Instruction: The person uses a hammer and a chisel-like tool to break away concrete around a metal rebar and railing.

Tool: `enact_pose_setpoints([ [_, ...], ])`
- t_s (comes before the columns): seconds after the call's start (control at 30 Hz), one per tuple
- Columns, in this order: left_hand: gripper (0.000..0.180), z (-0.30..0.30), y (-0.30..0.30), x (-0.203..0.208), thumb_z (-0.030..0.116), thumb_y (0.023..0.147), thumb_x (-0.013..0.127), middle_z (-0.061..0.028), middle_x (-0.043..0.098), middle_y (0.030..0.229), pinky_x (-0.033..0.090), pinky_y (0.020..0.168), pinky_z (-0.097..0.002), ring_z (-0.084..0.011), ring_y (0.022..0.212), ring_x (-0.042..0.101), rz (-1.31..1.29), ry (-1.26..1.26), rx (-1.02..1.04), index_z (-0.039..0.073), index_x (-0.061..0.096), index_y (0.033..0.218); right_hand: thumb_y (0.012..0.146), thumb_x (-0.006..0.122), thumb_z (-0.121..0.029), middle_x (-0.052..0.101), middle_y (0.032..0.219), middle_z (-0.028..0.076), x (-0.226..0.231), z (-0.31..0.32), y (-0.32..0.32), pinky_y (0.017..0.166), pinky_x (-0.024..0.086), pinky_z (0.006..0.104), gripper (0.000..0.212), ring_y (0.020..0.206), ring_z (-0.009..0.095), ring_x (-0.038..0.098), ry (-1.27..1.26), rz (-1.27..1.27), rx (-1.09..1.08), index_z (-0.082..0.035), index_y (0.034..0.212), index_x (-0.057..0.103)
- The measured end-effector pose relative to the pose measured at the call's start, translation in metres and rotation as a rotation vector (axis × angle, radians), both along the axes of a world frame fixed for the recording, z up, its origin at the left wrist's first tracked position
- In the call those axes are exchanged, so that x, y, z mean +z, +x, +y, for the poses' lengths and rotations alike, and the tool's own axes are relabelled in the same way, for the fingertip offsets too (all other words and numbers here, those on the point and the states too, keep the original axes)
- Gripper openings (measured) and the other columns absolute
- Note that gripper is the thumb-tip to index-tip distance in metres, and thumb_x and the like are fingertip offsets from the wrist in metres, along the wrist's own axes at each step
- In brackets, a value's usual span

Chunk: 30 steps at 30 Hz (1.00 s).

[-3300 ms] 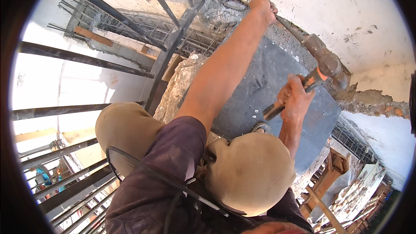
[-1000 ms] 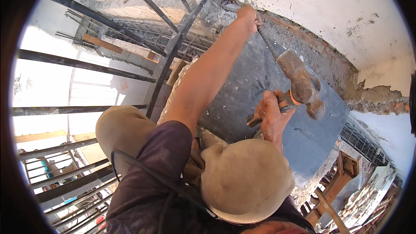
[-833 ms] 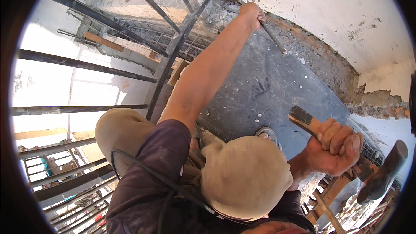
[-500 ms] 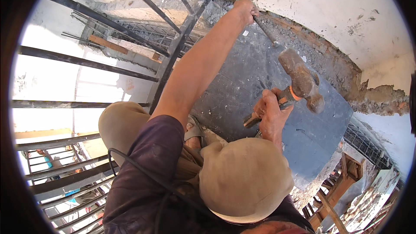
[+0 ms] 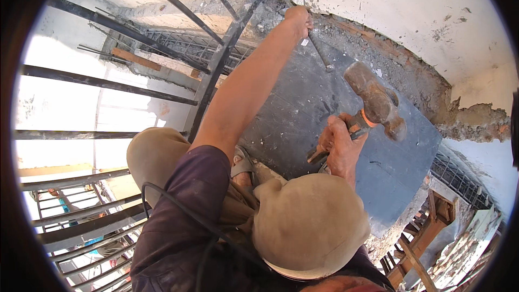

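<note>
Stretched out to the wall's foot, my left hand [image 5: 299,20] is closed round a steel chisel [image 5: 321,51]. The chisel's struck end points toward me and to the right; its far tip is hidden behind the hand. My right hand [image 5: 341,143] grips the short handle of a sledgehammer [image 5: 374,94], below an orange band. The hammer's heavy, worn head is raised over a dark grey board [image 5: 292,113], apart from the chisel. Broken concrete and brick [image 5: 373,48] run along the wall's base beside the chisel.
A black metal railing [image 5: 216,70] stands close on my left. Exposed rebar [image 5: 459,178] lies past the board's right end, with a timber frame [image 5: 427,232] lower down. The white wall [image 5: 400,11] rises ahead. Beyond the lower-left bars is another person [image 5: 102,243].
My left hand and the chisel have shifted slightly left and toward me. The hammer has barely moved and stays raised in my right hand.
</note>
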State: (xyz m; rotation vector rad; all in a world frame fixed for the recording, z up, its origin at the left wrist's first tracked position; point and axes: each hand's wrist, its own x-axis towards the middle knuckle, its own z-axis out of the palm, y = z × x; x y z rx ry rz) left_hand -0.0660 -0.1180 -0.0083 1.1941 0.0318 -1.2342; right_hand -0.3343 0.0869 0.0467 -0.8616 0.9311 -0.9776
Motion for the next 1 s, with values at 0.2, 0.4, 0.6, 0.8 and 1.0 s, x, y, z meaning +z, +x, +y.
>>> enact_pose_setpoints([
  [0.2, 0.022, 0.002, 0.009, 0.014, 0.008, 0.094, 0.032, -0.0052, 0.036, 0.059, 0.023, 0.041, -0.029, -0.0125, 0.042, 0.026, 0.081, -0.037, 0.114, 0.004, 0.038, 0.073, 0.09, 0.045, -0.008, 0.028, 0.05, -0.002, 0.057, -0.023, -0.042, 0.039, 0.026, 0.0289, 0.031, 0.04, 0.008, 0.024, -0.358, -0.556, -0.172, -0.014, 0.065, 0.029],
  [0.4, 0.018, 0.019, 0.015, 0.019, 0.006, 0.097, 0.03, -0.001, 0.036, 0.063, 0.023, 0.039, -0.0244, -0.0082, 0.045, 0.027, 0.109, -0.099, 0.144, 0.002, 0.042, 0.084, 0.086, 0.06, -0.01, 0.041, 0.052, -0.003, -0.031, -0.018, 0.029, 0.039, 0.029, 0.0275, 0.02, 0.042, 0.007, 0.035, -0.013, 0.189, 0.111, -0.008, 0.07, 0.048],
  [0.6, 0.02, 0.055, 0.007, -0.001, 0.026, 0.104, 0.038, 0.003, 0.035, 0.064, 0.022, 0.041, -0.0248, -0.0076, 0.047, 0.024, 0.127, -0.152, 0.054, 0.009, 0.045, 0.095, 0.085, 0.062, -0.006, 0.039, 0.052, -0.003, -0.014, -0.008, 0.009, 0.039, 0.025, 0.0265, 0.023, 0.041, 0.006, 0.034, 0.01, 0.074, 0.041, -0.009, 0.069, 0.045],
  [0.8, 0.024, 0.069, 0.009, 0.007, 0.016, 0.105, 0.037, 0.0036, 0.038, 0.065, 0.022, 0.039, -0.0215, -0.0054, 0.047, 0.024, 0.187, -0.219, 0.007, 0.008, 0.045, 0.083, 0.086, 0.061, -0.006, 0.036, 0.05, -0.002, -0.011, -0.005, 0.003, 0.038, 0.022, 0.0271, 0.028, 0.039, 0.007, 0.031, -0.076, 0.106, 0.029, -0.01, 0.067, 0.041],
  [1.0, 0.021, 0.055, 0.016, 0.017, 0.005, 0.099, 0.041, 0.0025, 0.036, 0.064, 0.025, 0.036, -0.0198, -0.0041, 0.044, 0.026, 0.37, -0.308, -0.078, 0.006, 0.039, 0.078, 0.085, 0.062, -0.004, 0.039, 0.051, -0.002, 0.027, 0.009, 0.011, 0.039, 0.025, 0.0268, 0.03, 0.042, 0.007, 0.033, -0.097, 0.116, 0.004, -0.01, 0.065, 0.041],
])
